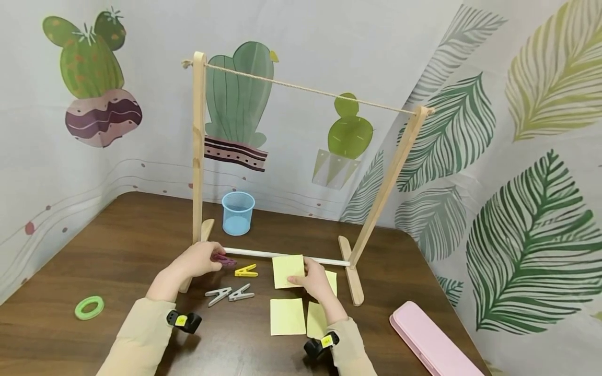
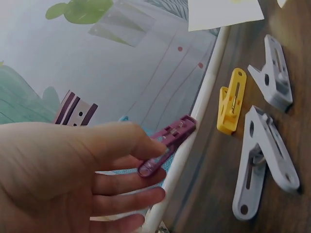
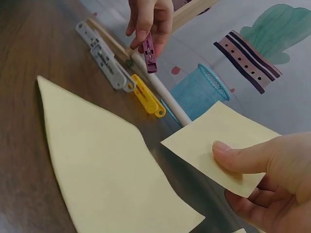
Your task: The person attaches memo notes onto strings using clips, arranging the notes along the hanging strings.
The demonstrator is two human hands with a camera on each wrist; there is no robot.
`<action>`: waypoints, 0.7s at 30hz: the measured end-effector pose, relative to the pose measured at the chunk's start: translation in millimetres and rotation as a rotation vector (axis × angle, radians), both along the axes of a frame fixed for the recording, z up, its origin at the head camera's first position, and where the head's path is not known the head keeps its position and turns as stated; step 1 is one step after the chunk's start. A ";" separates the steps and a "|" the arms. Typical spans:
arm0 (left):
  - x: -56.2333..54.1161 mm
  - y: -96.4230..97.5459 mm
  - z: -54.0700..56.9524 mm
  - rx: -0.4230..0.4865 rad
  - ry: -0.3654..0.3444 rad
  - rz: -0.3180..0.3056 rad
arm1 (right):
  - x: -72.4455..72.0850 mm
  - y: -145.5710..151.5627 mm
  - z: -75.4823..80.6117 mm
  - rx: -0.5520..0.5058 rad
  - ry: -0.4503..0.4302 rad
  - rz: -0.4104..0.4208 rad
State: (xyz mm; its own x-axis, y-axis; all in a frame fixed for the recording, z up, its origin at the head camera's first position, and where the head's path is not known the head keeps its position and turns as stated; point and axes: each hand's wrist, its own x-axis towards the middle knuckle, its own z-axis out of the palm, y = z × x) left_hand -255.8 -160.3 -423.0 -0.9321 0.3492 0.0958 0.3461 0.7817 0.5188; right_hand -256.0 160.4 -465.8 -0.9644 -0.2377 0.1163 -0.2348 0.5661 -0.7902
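L hand [image 1: 204, 259]: grasping purple clip [image 2: 176, 135], pinched betw. thumb and index; remaining fingers loosely extended. Clip is near L end of white bar [image 1: 263, 254], by base of L post [image 1: 198, 156].

R hand [image 1: 316, 279]: grasping yellow note [image 1: 287, 270], thumb on face, fingers behind. Note is raised off table [image 1: 226, 344], approx. upright, overlapping bar in head view.

Yellow clip [image 1: 246, 271] lies on table nr. purple one, betw. the hands. Two grey clips [image 1: 241, 293] lie on near side of it, ends close tog.; can't tell if touching.

Further notes on table: one flat [image 1: 288, 317], a 2nd [image 1: 316, 319] just beside it, partly hidden by R forearm; a 3rd [image 1: 332, 282] partly hidden behind R hand.

Cord [image 1: 305, 86] runs betw. tops of L post and R post [image 1: 388, 183]. Blue cup [image 1: 237, 215] upright behind bar, nr. L post. Green ring [image 1: 89, 308] far L; pink case [image 1: 432, 342] far R, nr. table edge.
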 end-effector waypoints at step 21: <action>-1.3 45.9 7.5 0.412 0.215 0.140 | -5.9 10.7 4.5 -0.250 0.020 -0.146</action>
State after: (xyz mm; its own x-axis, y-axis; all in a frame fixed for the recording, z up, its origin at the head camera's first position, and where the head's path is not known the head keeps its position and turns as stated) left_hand -257.1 -114.4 -415.5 -0.9116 0.1143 0.3949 0.3852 0.5733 0.7232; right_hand -261.9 171.1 -461.4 -0.9831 -0.0579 0.1736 -0.1824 0.3832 -0.9055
